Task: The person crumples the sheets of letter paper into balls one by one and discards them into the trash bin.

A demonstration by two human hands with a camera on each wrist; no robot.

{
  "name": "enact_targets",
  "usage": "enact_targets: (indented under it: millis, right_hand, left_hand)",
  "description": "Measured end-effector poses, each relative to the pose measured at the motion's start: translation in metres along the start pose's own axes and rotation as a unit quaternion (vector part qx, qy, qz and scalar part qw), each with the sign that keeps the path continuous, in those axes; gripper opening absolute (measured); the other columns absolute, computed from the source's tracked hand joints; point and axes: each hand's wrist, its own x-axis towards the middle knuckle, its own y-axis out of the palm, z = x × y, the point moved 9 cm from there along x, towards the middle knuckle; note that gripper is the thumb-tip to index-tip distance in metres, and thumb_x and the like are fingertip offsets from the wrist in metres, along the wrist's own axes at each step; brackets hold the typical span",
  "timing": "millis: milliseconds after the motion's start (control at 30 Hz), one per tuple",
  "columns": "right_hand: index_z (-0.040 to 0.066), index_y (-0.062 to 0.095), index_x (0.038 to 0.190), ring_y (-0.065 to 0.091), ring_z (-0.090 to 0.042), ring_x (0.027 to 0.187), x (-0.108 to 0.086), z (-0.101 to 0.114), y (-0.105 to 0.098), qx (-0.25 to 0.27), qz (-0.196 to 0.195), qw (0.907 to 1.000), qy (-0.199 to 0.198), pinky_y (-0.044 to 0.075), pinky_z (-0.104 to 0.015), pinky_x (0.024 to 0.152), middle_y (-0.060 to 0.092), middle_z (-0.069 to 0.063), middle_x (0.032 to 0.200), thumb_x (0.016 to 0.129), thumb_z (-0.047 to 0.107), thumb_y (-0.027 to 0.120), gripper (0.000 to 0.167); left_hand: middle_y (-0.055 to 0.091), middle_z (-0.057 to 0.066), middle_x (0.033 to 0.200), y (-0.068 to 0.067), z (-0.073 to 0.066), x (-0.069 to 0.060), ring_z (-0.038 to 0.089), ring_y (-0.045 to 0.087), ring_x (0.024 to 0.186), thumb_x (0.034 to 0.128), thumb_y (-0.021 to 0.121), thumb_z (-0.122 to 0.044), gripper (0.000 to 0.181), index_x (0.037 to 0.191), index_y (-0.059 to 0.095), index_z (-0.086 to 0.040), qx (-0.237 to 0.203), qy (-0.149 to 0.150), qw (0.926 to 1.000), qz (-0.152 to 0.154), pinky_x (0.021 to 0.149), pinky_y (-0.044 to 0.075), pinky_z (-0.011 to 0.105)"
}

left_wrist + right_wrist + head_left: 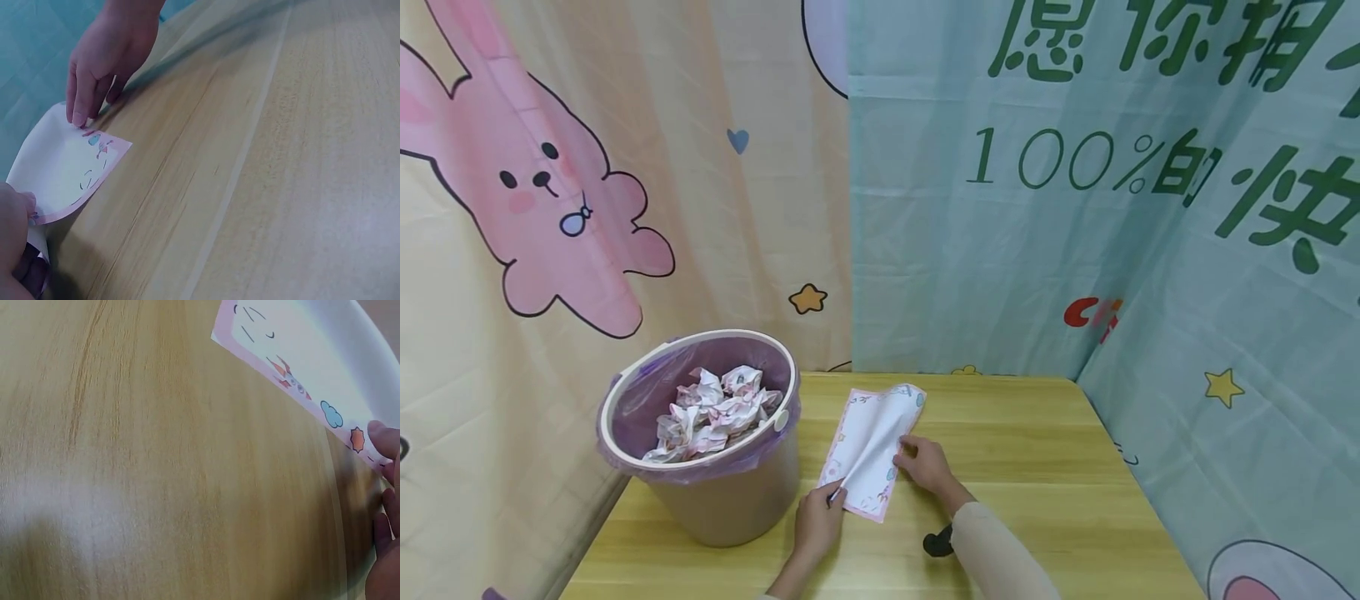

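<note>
A sheet of paper with a pink border and small printed drawings lies partly lifted off the wooden table, a soft ridge running along it. My left hand pinches its near left edge, thumb on top, and the paper curls there. At the right edge, my right hand pinches the sheet between thumb and fingers. The left wrist view shows the left thumb on the paper and the right hand beyond it. In the right wrist view, the right thumb lies over the printed border.
Left of the paper stands a beige bin with a purple liner, holding several crumpled papers. A small black object is beside the right sleeve. Printed curtains hang behind the wooden table.
</note>
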Motion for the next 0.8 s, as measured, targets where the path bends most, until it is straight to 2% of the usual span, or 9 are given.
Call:
enact_targets:
  millis: [67, 133, 200, 267, 367, 500, 633, 700, 800]
  right_hand:
    - [-0.006, 0.056, 0.143, 0.048, -0.044, 0.136, 0.002, -0.006, -0.004, 0.062, -0.03, 0.9972, 0.029, 0.04, -0.056, 0.112, 0.055, -0.025, 0.145, 0.095, 0.016, 0.077, 0.056]
    - [-0.007, 0.049, 0.148, 0.051, -0.043, 0.133, 0.004, -0.013, -0.01, 0.127, -0.06, 0.9882, 0.06, 0.045, -0.051, 0.109, 0.054, -0.026, 0.145, 0.094, 0.015, 0.078, 0.064]
    - [-0.009, 0.041, 0.152, 0.056, -0.043, 0.128, 0.006, -0.017, -0.016, 0.2, -0.088, 0.9722, 0.084, 0.052, -0.046, 0.102, 0.054, -0.029, 0.143, 0.095, 0.012, 0.077, 0.071]
    - [-0.01, 0.036, 0.154, 0.063, -0.041, 0.117, 0.007, -0.02, -0.024, 0.257, -0.111, 0.9541, 0.107, 0.057, -0.042, 0.094, 0.06, -0.03, 0.134, 0.095, 0.009, 0.077, 0.074]
    - [-0.009, 0.037, 0.154, 0.07, -0.033, 0.097, 0.009, -0.021, -0.035, 0.313, -0.125, 0.9329, 0.127, 0.059, -0.043, 0.088, 0.069, -0.025, 0.113, 0.096, 0.005, 0.074, 0.07]
    - [-0.006, 0.044, 0.151, 0.07, -0.021, 0.078, 0.011, -0.014, -0.048, 0.341, -0.107, 0.9251, 0.128, 0.061, -0.04, 0.081, 0.072, -0.015, 0.095, 0.097, 0.002, 0.071, 0.061]
    - [-0.008, 0.044, 0.15, 0.07, -0.02, 0.076, 0.014, 0.001, -0.063, 0.372, -0.077, 0.9197, 0.098, 0.061, -0.032, 0.073, 0.072, -0.017, 0.094, 0.099, -0.002, 0.068, 0.057]
    - [-0.007, 0.045, 0.15, 0.07, -0.02, 0.078, 0.014, 0.008, -0.071, 0.384, -0.062, 0.9173, 0.087, 0.06, -0.031, 0.074, 0.071, -0.016, 0.095, 0.099, -0.001, 0.067, 0.055]
    - [-0.008, 0.05, 0.145, 0.069, -0.019, 0.079, 0.013, 0.019, -0.081, 0.401, -0.035, 0.9121, 0.076, 0.059, -0.03, 0.074, 0.072, -0.013, 0.094, 0.101, -0.001, 0.065, 0.047]
  left_hand:
    - [0.076, 0.017, 0.106, 0.0, 0.001, 0.0, 0.03, 0.07, 0.097, 0.0928, 0.075, -0.004, 0.017, 0.109, 0.079, -0.001, -0.02, -0.01, 0.9997, 0.0, 0.082, 0.057, 0.052]
    - [0.075, 0.018, 0.107, 0.0, 0.001, -0.001, 0.029, 0.069, 0.098, 0.0929, 0.074, -0.002, 0.017, 0.109, 0.079, 0.001, -0.038, -0.013, 0.9992, 0.002, 0.084, 0.057, 0.052]
    - [0.075, 0.018, 0.109, -0.001, 0.0, -0.001, 0.031, 0.069, 0.102, 0.0935, 0.074, -0.002, 0.017, 0.109, 0.078, 0.002, -0.046, -0.011, 0.9989, 0.007, 0.087, 0.057, 0.052]
    - [0.075, 0.018, 0.109, -0.001, -0.001, -0.001, 0.03, 0.07, 0.1, 0.094, 0.074, -0.002, 0.017, 0.11, 0.078, 0.003, -0.049, -0.005, 0.9987, 0.015, 0.084, 0.058, 0.049]
    - [0.076, 0.014, 0.1, -0.003, -0.003, -0.002, 0.023, 0.068, 0.086, 0.0941, 0.075, -0.005, 0.02, 0.113, 0.078, 0.0, -0.041, 0.003, 0.9987, 0.028, 0.072, 0.058, 0.041]
    - [0.075, 0.008, 0.093, -0.006, -0.004, -0.004, 0.017, 0.064, 0.081, 0.092, 0.079, -0.011, 0.024, 0.116, 0.078, -0.005, -0.028, 0.013, 0.9985, 0.045, 0.067, 0.055, 0.036]
    - [0.075, 0.003, 0.094, -0.007, -0.005, -0.005, 0.021, 0.068, 0.09, 0.0923, 0.078, -0.01, 0.025, 0.117, 0.077, -0.005, -0.044, 0.021, 0.9971, 0.059, 0.081, 0.058, 0.04]
    - [0.076, 0.005, 0.103, -0.009, -0.007, -0.006, 0.025, 0.069, 0.099, 0.0925, 0.078, -0.01, 0.026, 0.118, 0.076, -0.002, -0.057, 0.024, 0.9965, 0.056, 0.088, 0.058, 0.042]
    - [0.073, 0.018, 0.116, -0.011, -0.006, -0.005, 0.034, 0.07, 0.1, 0.0927, 0.078, -0.012, 0.035, 0.124, 0.071, 0.002, -0.08, 0.005, 0.9954, 0.051, 0.082, 0.06, 0.045]
